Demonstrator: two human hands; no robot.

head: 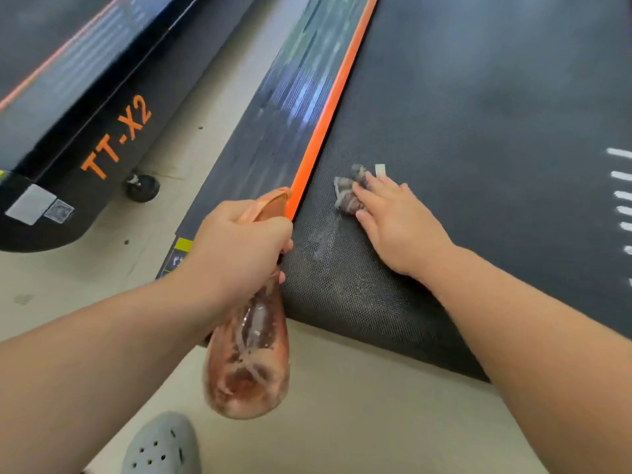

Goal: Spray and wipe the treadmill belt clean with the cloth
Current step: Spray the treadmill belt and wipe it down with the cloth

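Spray-and-wipe stage, head view. The left hand [239, 248] was seen closed round the neck of the spray bottle [249, 364], its fingers curled at the orange trigger head; the bottle was held over the near left corner of the machine, its clear, reddish body hanging down toward the floor [359, 415]. The right hand [393, 224] was laid flat, fingers nearly straight, on the cloth [347, 193], which was pressed onto the treadmill belt [478, 114] just beside the orange strip [328, 111] — nothing was gripped by this hand.

Progress, as judged: a pale, wet-looking patch [321, 237] was visible on the belt just nearer than the cloth, which suggests that spraying had been started there and that wiping was under way. Only the near left corner appeared treated; the far stretch of belt and the part near the white markings [620, 193] showed faint grey smudges and were taken as left to do (whether these were dust or glare could not be told).

The cloth appeared small and bunched, grey and brownish with pale edges, and mostly covered by the fingers. The belt appeared dark and finely textured, matt over most of its surface.

Also noted: the ribbed side rail [273, 114], a second treadmill marked TT-X2 [113, 138] to the left — and a grey perforated shoe [160, 446] below.
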